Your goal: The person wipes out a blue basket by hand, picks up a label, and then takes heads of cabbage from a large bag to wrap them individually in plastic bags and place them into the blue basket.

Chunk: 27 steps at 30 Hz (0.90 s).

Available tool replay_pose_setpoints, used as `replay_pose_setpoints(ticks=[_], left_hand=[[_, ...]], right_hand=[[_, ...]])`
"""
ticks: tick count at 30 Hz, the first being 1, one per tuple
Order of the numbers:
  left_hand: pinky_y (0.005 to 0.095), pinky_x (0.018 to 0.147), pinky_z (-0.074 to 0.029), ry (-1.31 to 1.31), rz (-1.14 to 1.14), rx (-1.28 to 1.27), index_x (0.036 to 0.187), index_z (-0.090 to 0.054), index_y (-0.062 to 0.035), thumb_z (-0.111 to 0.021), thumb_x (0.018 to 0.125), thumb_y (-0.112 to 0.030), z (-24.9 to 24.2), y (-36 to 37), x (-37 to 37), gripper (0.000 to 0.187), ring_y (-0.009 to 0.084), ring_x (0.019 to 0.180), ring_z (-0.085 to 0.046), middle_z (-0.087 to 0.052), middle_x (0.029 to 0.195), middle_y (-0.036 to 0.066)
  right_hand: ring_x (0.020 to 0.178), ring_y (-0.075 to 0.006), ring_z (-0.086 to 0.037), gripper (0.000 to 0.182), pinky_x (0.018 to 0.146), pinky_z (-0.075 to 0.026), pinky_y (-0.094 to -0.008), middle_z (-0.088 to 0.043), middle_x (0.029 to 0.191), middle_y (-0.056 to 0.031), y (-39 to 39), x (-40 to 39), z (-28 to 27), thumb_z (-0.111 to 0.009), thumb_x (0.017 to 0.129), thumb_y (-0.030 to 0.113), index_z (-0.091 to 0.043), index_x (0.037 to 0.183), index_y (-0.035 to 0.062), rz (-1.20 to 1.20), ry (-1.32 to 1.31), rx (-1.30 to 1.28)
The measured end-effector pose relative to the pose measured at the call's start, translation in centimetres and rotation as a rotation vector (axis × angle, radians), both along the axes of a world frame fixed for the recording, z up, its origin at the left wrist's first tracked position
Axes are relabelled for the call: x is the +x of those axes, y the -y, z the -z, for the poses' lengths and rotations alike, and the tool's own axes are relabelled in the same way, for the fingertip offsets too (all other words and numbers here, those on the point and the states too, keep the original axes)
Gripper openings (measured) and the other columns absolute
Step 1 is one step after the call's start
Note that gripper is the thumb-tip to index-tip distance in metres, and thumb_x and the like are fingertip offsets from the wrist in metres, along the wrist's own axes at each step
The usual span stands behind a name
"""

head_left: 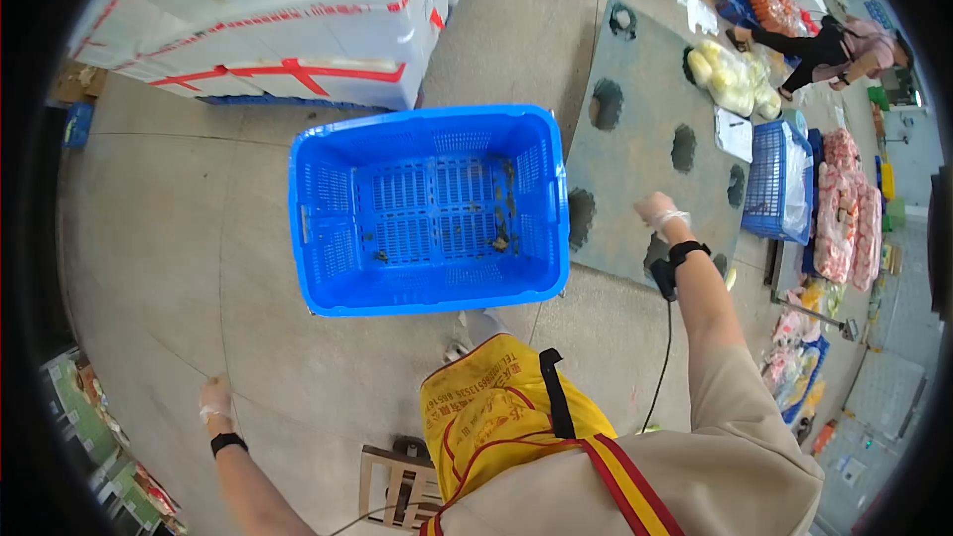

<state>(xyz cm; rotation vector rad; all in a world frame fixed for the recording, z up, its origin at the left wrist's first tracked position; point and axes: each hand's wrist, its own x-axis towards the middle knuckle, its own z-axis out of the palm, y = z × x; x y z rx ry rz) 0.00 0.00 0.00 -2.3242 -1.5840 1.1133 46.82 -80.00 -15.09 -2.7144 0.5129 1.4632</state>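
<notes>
A blue plastic basket (430,304) with slatted walls sits before me, with bits of dark green leaf on its bottom. My left hand (215,397), in a clear glove, is held out low to the left, apart from the basket; its fingers are too small and blurred to read. To the right of the basket is my right hand (658,211), also in a clear glove. Its fingers look curled, and nothing shows in them. It appears above a grey-green board (635,139) with dark round patches. Neither hand touches the basket.
White foam boxes (298,20) with red tape are stacked at upper left. On the right are a bag of pale yellow produce (730,79), another blue basket (777,184) and bagged goods (839,208). A person (834,50) is at upper right. A wooden stool (392,481) is below.
</notes>
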Motion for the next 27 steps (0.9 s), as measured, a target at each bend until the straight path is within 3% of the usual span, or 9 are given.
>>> replay_pose_setpoints(ticks=[2, 3, 9, 11, 13, 16, 20, 23, 27], left_hand=[[0.0425, 0.098, -0.040, 0.131, -0.079, -0.140, 0.117, -0.060, -0.0027, -0.045, 0.089, -0.039, -2.1, 6.1, 1.5, 0.048, 0.0358, 0.115, -0.053, -0.057, 0.120, 0.023], [0.0422, 0.098, -0.040, 0.202, -0.032, -0.148, 0.116, -0.059, -0.0022, -0.046, 0.088, -0.039, 7.6, 2.4, 12.8, 0.048, 0.0362, 0.115, -0.052, -0.057, 0.120, 0.023], [0.0409, 0.100, -0.038, 0.178, 0.063, -0.280, 0.130, -0.047, -0.0028, -0.051, 0.086, -0.038, 22.0, 3.4, 14.0, 0.056, 0.0380, 0.117, -0.050, -0.053, 0.126, 0.022], [0.0403, 0.100, -0.038, 0.252, 0.029, -0.251, 0.135, -0.042, -0.0028, -0.052, 0.086, -0.038, 25.2, 3.0, 14.8, 0.061, 0.0383, 0.118, -0.050, -0.051, 0.129, 0.022], [0.0384, 0.099, -0.040, 0.405, 0.004, -0.334, 0.139, -0.034, -0.0017, -0.056, 0.087, -0.032, 27.4, 3.9, 16.4, 0.064, 0.0361, 0.117, -0.051, -0.049, 0.131, 0.023], [0.0353, 0.096, -0.042, 0.526, -0.095, -0.323, 0.136, -0.037, 0.0031, -0.055, 0.090, -0.028, 30.2, 3.9, 18.2, 0.058, 0.0310, 0.115, -0.053, -0.051, 0.129, 0.022], [0.0348, 0.087, -0.048, 0.746, -0.369, -0.449, 0.127, -0.047, 0.0020, -0.056, 0.091, -0.020, 33.1, 1.5, 17.8, 0.044, 0.0231, 0.100, -0.059, -0.060, 0.115, 0.014], [0.0351, 0.083, -0.048, 0.615, -0.344, -0.426, 0.122, -0.052, 0.0027, -0.058, 0.089, -0.015, 31.2, 2.4, 20.0, 0.037, 0.0246, 0.097, -0.061, -0.062, 0.111, 0.015], [0.0335, 0.080, -0.049, 0.808, -0.281, -0.491, 0.114, -0.057, 0.0029, -0.058, 0.088, -0.014, 29.5, 1.2, 18.9, 0.031, 0.0214, 0.091, -0.061, -0.065, 0.103, 0.012]], right_hand=[[0.107, -0.0248, -0.060, 0.044, 0.094, -0.044, -0.0316, -0.064, 0.105, -0.0234, -1.8, -6.5, -4.0, -0.057, 0.082, 0.035, -0.066, 0.107, 0.0004, -0.021, 0.028, 0.053], [0.107, -0.0248, -0.060, 0.044, 0.094, -0.044, -0.0316, -0.064, 0.105, -0.0234, -8.8, 3.0, 4.3, -0.057, 0.082, 0.035, -0.066, 0.107, 0.0004, -0.005, 0.118, 0.104], [0.111, -0.0323, -0.056, 0.058, 0.094, -0.043, -0.0367, -0.059, 0.118, -0.0201, -12.2, -6.0, 12.7, -0.057, 0.082, 0.040, -0.054, 0.123, -0.0007, 0.162, 0.254, 0.266], [0.107, -0.0265, -0.059, 0.059, 0.092, -0.044, -0.0337, -0.060, 0.118, -0.0167, -13.5, -6.7, 13.8, -0.059, 0.083, 0.035, -0.047, 0.128, -0.0012, 0.435, 0.290, 0.502], [0.099, -0.0200, -0.060, 0.052, 0.088, -0.045, -0.0310, -0.063, 0.109, -0.0127, -13.7, -7.5, 14.5, -0.061, 0.084, 0.027, -0.050, 0.125, -0.0027, 0.581, 0.359, 0.451], [0.084, -0.0131, -0.058, 0.044, 0.078, -0.046, -0.0277, -0.062, 0.094, -0.0061, -13.3, -7.4, 16.6, -0.067, 0.081, 0.023, -0.055, 0.115, -0.0015, 0.783, 0.416, 0.630], [0.078, -0.0142, -0.059, 0.039, 0.071, -0.048, -0.0287, -0.062, 0.087, -0.0062, -13.3, -7.1, 19.4, -0.068, 0.080, 0.023, -0.057, 0.109, -0.0006, 0.859, 0.374, 0.616], [0.075, -0.0152, -0.059, 0.034, 0.068, -0.049, -0.0307, -0.062, 0.087, -0.0062, -14.2, -6.5, 17.4, -0.068, 0.079, 0.021, -0.059, 0.105, -0.0001, 1.020, 0.293, 0.613], [0.070, -0.0152, -0.061, 0.027, 0.064, -0.050, -0.0301, -0.064, 0.084, -0.0069, -14.2, -5.0, 13.4, -0.067, 0.078, 0.016, -0.062, 0.097, -0.0026, 0.992, 0.358, 0.610]])
